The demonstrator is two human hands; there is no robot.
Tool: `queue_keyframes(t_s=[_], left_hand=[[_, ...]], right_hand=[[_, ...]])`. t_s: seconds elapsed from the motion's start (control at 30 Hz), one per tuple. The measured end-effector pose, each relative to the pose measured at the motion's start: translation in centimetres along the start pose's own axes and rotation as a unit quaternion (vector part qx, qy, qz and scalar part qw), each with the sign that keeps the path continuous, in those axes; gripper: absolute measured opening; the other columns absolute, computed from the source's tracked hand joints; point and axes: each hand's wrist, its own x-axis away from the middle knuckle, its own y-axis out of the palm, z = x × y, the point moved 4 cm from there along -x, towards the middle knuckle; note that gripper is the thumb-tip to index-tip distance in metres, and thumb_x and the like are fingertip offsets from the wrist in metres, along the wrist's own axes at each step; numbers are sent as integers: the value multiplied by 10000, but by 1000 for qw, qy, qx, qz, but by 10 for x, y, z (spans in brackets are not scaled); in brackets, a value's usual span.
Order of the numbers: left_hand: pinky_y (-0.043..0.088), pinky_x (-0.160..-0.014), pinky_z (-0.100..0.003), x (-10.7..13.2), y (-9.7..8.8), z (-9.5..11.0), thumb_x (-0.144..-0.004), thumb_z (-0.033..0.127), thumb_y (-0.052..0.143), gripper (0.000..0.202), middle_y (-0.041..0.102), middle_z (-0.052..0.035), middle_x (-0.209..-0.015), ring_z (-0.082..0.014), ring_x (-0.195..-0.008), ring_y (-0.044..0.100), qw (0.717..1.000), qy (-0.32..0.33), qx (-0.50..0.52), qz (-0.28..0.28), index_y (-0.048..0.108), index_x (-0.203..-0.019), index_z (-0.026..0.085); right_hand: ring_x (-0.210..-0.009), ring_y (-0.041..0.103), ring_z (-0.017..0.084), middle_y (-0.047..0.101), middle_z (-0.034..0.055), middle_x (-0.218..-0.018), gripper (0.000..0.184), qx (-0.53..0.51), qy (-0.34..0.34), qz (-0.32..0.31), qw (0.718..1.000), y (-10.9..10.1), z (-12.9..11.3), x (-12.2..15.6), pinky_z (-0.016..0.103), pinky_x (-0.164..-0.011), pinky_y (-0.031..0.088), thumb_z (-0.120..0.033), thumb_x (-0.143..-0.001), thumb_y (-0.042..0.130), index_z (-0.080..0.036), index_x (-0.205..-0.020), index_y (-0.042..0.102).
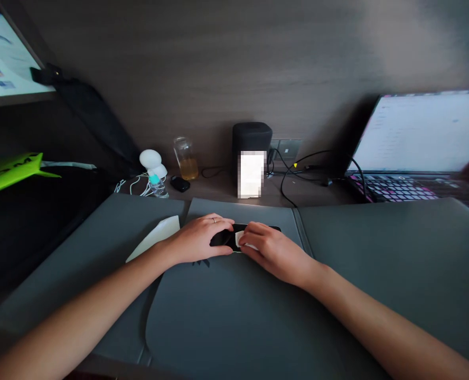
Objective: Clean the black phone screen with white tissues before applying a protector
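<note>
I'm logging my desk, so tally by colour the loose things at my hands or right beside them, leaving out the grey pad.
Black: 1 (flat, glossy, rectangular black phone-like slab at the left hand)
White: 2 (small, soft-looking white piece in the right hand; flat white paper-like sheet beside the left hand)
Total: 3

The phone point(225, 239) is black, and the small wad point(238, 237) on it is white. The mat point(250, 316) beneath shows plain slate grey with a darker mark, and the curved sheet point(157, 236) is off-white. I see a black speaker point(252, 136) against a brown-grey wall point(171, 68) with faint streaky grain. The bottle point(182, 153) is clear, its liquid point(189, 169) amber. Pink tints the laptop's dark keyboard point(396, 189); its screen point(420, 132) glows pale. A lime-green item point(12, 171) carries dark lettering.
</note>
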Motion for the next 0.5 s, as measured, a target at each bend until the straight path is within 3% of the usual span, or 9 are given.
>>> queue_keyframes(t_s=[0.07, 0.2, 0.37, 0.5], left_hand=[[460, -1025, -436, 0, 0, 0, -848, 380, 694, 364, 603, -54, -1341, -257, -1240, 544, 1000, -2, -1, 1, 582, -1174, 264], [466, -1018, -407, 0, 1, 0, -852, 368, 691, 352, 602, -54, -1342, -240, -1230, 550, 1000, -7, -8, -6, 580, -1165, 252], [457, -1031, -398, -1, 2, -1, -850, 391, 693, 387, 590, -58, -1355, -241, -1246, 538, 1000, -10, -14, -10, 572, -1186, 241], [454, -1031, -405, 0, 2, -1, -860, 400, 677, 383, 589, -57, -1357, -245, -1249, 534, 1000, -12, -18, -10, 570, -1190, 239]], right_hand=[[-846, 589, 172, 586, 71, -937, 190, -6, -3, -5, 1000, 0, 1, 1, 313, -769, 479, -231, -988, 474, -175, -979, 656], [-804, 585, 166, 576, 67, -920, 188, 15, 59, 43, 997, -6, 12, 4, 312, -756, 478, -245, -988, 483, -167, -963, 652], [-828, 584, 157, 576, 68, -933, 201, -5, 6, -8, 1000, -1, 2, 3, 292, -763, 470, -228, -997, 464, -168, -970, 654], [-790, 586, 156, 578, 56, -916, 161, 2, 47, 30, 998, -7, 9, 5, 301, -745, 469, -234, -982, 499, -176, -961, 648]])
